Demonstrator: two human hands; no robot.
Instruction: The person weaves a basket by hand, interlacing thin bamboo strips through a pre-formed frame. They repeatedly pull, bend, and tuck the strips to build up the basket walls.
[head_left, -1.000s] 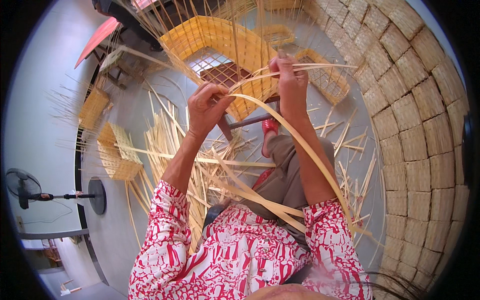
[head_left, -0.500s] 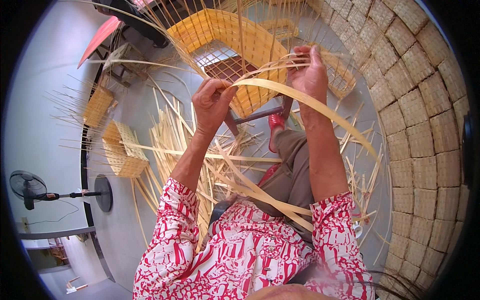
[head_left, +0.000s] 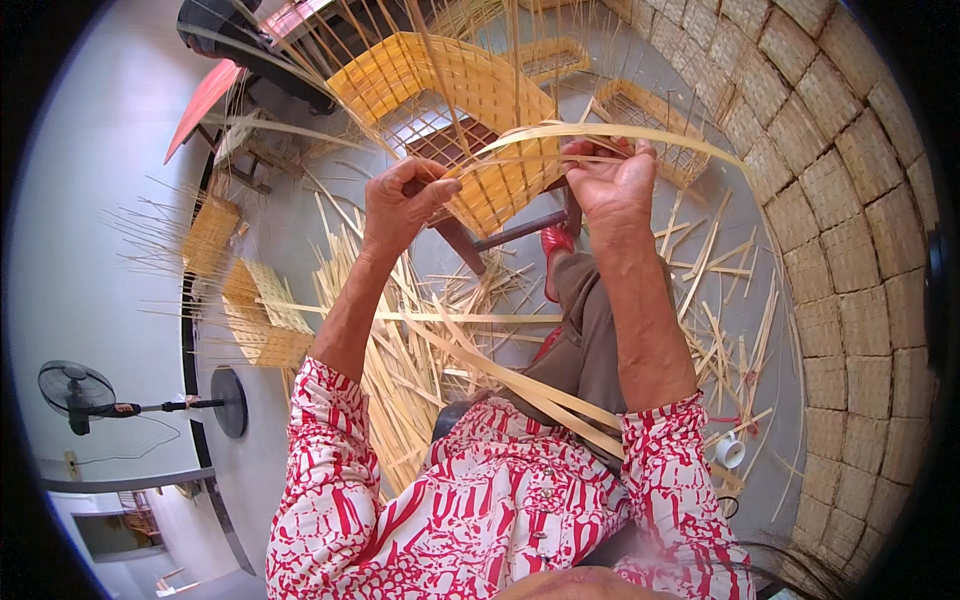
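Observation:
A half-woven yellow bamboo basket (head_left: 490,82) stands in front of me, its loose upright stakes pointing up and away. My left hand (head_left: 408,200) is closed in a pinch on a pale bamboo strip (head_left: 600,130) at the basket's near left side. That strip arcs to the right, passing above my right hand (head_left: 612,185). Curled fingers of the right hand grip thin bamboo ends by the basket's near right corner; which of them belong to the strip, I cannot tell. The basket's lower part rests by a dark wooden stand (head_left: 520,231).
Loose bamboo strips (head_left: 390,370) pile up on the floor to the left, and some long strips (head_left: 540,395) cross my lap. Smaller baskets (head_left: 265,318) sit at the left. Stacked woven panels (head_left: 820,250) line the right. A standing fan (head_left: 75,390) and a person in dark clothes (head_left: 230,35) are farther off.
The strip's free end has swung up and right, from in front of my right forearm to above the hand. Both hands have shifted slightly left, and the left hand's grip has loosened a little.

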